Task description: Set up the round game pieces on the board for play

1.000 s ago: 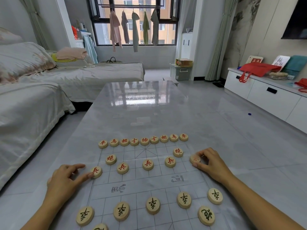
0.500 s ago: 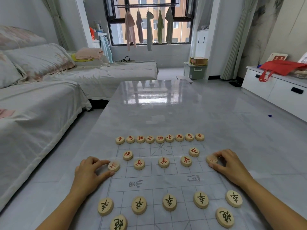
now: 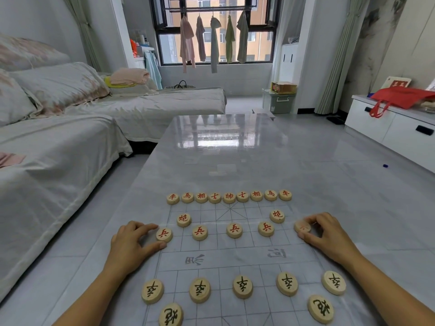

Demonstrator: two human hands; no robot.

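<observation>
A clear plastic board (image 3: 235,260) with a printed grid lies on the glossy grey table (image 3: 226,147). Round wooden pieces with red characters stand in a far row (image 3: 229,196), with two more (image 3: 183,219) (image 3: 277,215) and a line of several below. My left hand (image 3: 131,245) pinches the leftmost red piece (image 3: 164,234) between index finger and thumb. My right hand (image 3: 327,234) pinches the rightmost red piece (image 3: 302,227) at the board's right edge. Black-lettered pieces (image 3: 242,286) stand in the near rows.
A covered sofa (image 3: 58,161) runs along the left of the table. A white cabinet (image 3: 390,128) with a red bag (image 3: 400,97) stands at the right. Laundry hangs at the window (image 3: 214,41) beyond the table's far end.
The view has shifted a little, so the board sits slightly more to the right in frame. Both hands stay on the outer red pieces; the left fingers have curled closer round theirs.
</observation>
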